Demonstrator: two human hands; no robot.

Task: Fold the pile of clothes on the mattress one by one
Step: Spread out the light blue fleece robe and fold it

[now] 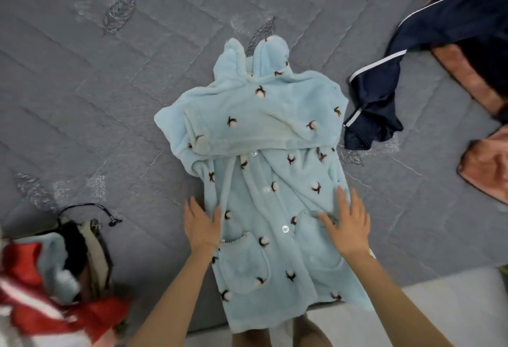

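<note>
A light blue fleece robe with small cotton-flower motifs, buttons and two front pockets lies spread on the grey quilted mattress. Its sleeves are folded across the chest and its hem hangs over the near edge. My left hand lies flat on the robe's left edge, fingers straight. With fingers spread, my right hand presses flat on the robe's right side near a pocket.
A navy garment with white piping lies at the right, beside pink-brown cloth. At the lower left is a heap of red, white and blue clothes with a drawstring bag. The light floor shows below the mattress edge.
</note>
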